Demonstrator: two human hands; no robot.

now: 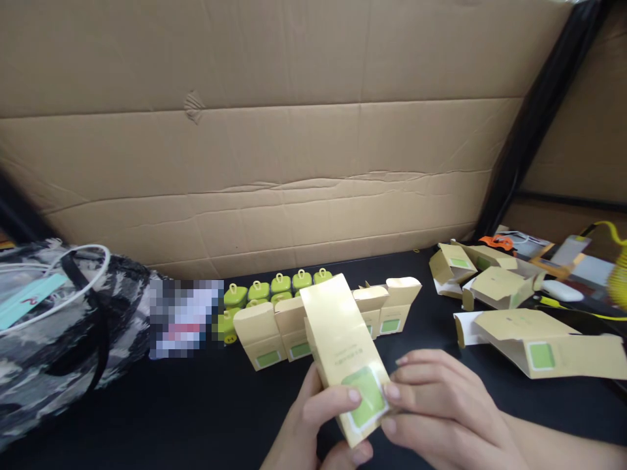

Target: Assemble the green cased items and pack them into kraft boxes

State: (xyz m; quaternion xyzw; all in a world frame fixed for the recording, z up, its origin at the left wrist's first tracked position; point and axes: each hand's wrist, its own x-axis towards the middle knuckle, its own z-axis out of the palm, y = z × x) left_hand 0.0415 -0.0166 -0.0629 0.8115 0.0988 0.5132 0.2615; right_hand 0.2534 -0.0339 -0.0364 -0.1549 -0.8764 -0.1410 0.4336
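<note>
Both my hands hold a flat, pale yellow carton [343, 346] with a green window patch near its lower end. My left hand [313, 424] grips its lower left edge, thumb on the front. My right hand [435, 411] pinches the lower right edge with the fingertips. The carton tilts away from me, above the black table [171, 411]. Just behind it stands a row of folded-up yellow cartons [274, 333], and behind those a cluster of small green objects with loops on top [274, 287].
A camouflage-patterned bag [63, 326] with white cords lies at the left. Several flat or half-folded cartons [533, 339] lie at the right, with an orange item [497, 241] and a yellow coiled cord [620, 267] beyond. A cardboard wall [294, 143] closes the back.
</note>
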